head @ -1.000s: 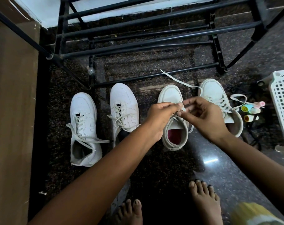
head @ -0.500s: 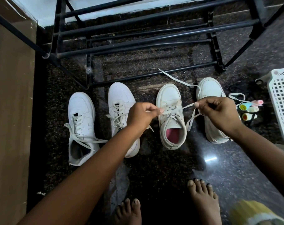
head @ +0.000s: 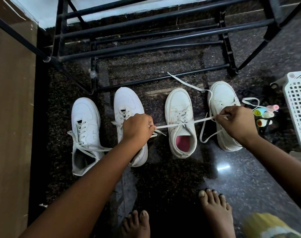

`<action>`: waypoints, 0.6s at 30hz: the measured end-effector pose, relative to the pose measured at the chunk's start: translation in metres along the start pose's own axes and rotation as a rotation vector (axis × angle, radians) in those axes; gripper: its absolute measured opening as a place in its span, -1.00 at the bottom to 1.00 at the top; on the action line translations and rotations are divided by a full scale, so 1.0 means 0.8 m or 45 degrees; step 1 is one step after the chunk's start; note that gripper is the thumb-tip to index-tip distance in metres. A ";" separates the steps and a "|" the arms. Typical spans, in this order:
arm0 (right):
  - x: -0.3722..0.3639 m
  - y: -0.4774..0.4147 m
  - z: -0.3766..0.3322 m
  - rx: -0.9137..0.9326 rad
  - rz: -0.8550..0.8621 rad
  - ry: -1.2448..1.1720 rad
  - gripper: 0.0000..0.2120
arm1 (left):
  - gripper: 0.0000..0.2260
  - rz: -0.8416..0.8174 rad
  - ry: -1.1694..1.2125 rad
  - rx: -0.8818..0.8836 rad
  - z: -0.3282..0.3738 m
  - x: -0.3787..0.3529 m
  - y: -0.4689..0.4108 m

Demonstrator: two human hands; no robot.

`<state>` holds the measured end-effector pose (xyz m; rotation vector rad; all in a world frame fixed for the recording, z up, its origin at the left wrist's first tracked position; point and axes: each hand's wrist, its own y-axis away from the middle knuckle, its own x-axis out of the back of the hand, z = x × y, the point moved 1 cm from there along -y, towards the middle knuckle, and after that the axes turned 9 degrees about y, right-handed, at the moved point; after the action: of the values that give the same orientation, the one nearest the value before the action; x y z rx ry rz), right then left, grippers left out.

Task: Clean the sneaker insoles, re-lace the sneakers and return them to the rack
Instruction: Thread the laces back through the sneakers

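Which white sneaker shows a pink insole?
The third sneaker from the left, whose lace the left hand and right hand hold. The leftmost sneaker looks dark inside.

basket (head: 297, 109) cut by right edge, rack (head: 226, 48) top cropped, yellow object (head: 270, 225) blurred

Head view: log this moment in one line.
phase: re-lacing | left hand: grips lace | right hand: grips lace | lace: taut across pink-insole sneaker
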<state>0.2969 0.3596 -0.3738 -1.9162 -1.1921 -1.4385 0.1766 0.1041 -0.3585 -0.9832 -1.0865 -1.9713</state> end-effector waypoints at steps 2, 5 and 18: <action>-0.003 -0.001 0.001 0.044 0.005 0.152 -0.82 | -0.87 -0.006 -0.046 0.015 -0.003 -0.002 -0.003; -0.005 0.001 -0.003 0.000 -0.041 0.349 -0.86 | -0.88 -0.009 -0.076 0.024 -0.004 -0.003 -0.005; -0.034 0.018 -0.047 0.312 -0.510 0.208 -0.54 | -0.55 -0.285 -0.008 -0.268 0.030 -0.049 0.012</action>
<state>0.2874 0.3133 -0.3845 -1.4211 -1.6504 -1.5232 0.2107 0.1288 -0.3792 -1.0130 -1.0464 -2.3032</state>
